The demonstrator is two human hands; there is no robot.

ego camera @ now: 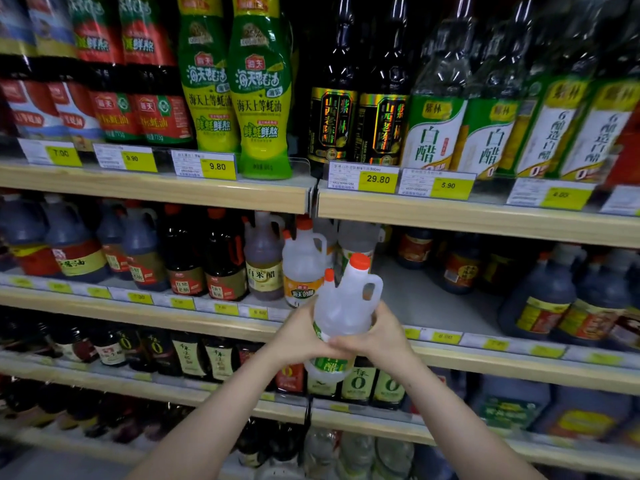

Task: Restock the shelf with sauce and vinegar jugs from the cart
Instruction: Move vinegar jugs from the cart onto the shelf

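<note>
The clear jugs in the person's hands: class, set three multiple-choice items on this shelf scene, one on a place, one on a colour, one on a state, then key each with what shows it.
1. Where are the clear jugs held?
A. In front of the bare gap on the second shelf
B. On the top shelf
C. On the floor

2. What colour is the cap of the taller held jug?
A. Blue
B. Orange-red
C. Green

3. How are the hands placed?
A. Both hang idle
B. Only one touches the jugs
C. Both grip the jugs

Key:
1 A: the jugs sit level with the open shelf space right of the white vinegar jug.
2 B: the cap reads orange-red against the dark shelf.
3 C: the left hand and right hand wrap the jugs' lower bodies from either side.
</note>
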